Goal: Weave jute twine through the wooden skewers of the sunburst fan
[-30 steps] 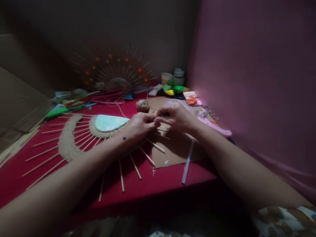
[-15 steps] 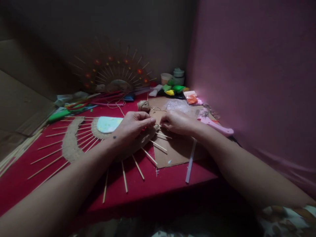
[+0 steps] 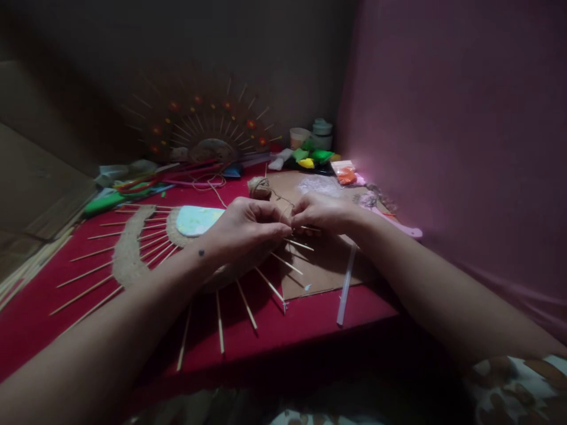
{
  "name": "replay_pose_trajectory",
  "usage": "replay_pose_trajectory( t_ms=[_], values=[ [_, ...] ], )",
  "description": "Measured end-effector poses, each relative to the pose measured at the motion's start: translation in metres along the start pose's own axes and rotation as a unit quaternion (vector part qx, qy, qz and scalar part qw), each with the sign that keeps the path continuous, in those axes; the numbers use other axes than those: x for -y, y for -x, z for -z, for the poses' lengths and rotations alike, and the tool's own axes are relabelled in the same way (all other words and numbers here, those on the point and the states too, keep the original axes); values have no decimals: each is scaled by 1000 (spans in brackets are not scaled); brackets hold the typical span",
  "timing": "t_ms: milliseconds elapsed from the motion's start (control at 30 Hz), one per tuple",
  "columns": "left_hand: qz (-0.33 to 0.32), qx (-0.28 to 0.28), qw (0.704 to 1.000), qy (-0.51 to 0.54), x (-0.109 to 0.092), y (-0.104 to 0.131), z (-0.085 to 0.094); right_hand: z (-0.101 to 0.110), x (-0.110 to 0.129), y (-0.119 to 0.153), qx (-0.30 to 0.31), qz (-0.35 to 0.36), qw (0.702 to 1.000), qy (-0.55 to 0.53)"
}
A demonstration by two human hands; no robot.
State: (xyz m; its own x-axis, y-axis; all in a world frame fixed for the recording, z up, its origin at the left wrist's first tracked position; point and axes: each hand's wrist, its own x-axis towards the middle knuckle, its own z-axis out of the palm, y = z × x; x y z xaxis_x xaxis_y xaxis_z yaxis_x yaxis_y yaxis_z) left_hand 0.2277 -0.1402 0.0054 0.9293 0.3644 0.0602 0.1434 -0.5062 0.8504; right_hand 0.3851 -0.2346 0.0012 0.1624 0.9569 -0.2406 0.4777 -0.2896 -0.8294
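A fan-shaped piece of thin wooden sticks lies on the red table, with a curved band of jute twine woven across it. A pale blue patterned half-round covers its middle. My left hand is closed over the band's right part, thumb and fingers pinching thin twine at the fingertips. My right hand meets it there, fingers curled in a pinch on the twine beside a stick. The fingers mostly hide the pinched strand. A twine ball sits just behind, its strand running toward my hands.
Cardboard lies under my right hand, with a glue stick across its edge. A pink tool rests at right. Clay packets and a cup stand behind. A finished-looking stick fan leans at the wall; green-handled scissors lie left.
Both hands have shifted slightly; my right hand has come closer to my left, so their fingertips now meet. The stick fan has tilted or turned a little under them.
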Motion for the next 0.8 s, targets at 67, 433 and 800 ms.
replay_pose_trajectory(
  t_ms=[67,433,800],
  values=[
    [-20,7,1000,-21,-2,4,-6,0,2,1,-2,-9,1000,-11],
    [37,-44,998,24,-23,24,-40,1,-6,-2,-1,7,999,-36],
    [-80,14,993,-80,-3,30,-54,4,-6,2,-9,26,1000,9]
  ],
)
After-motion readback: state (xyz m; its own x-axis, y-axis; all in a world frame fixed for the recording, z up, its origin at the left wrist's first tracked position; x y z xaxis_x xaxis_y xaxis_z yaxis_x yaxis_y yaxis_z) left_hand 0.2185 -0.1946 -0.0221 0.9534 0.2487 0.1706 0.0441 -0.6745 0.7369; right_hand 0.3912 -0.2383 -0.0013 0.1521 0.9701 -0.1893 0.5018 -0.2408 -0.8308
